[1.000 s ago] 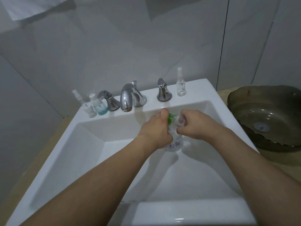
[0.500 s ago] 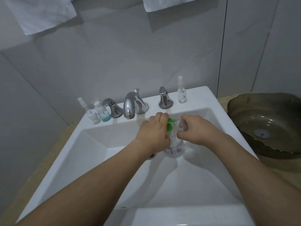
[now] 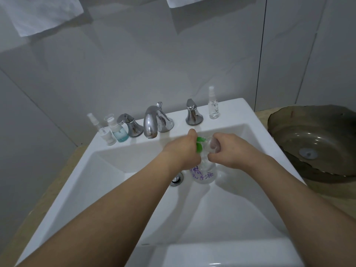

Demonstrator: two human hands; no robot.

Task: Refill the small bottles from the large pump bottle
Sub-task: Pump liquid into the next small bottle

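The green pump head [image 3: 200,144] of the large clear pump bottle with purple writing [image 3: 203,174], standing in the white sink basin [image 3: 119,182], is gripped by the left hand [image 3: 183,151]; a small clear bottle [image 3: 212,145] is clasped at the spout by the curled fingers of the right hand [image 3: 229,149]; its contents cannot be told; a small bottle of blue liquid [image 3: 119,132] stands on the ledge.

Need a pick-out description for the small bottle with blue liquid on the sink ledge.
Start at the white sink and find the chrome faucet on its back ledge. Left of the left tap handle stand two small bottles; take the one nearer the handle, the blue-liquid bottle. Its neighbour, the spray bottle, is clear.
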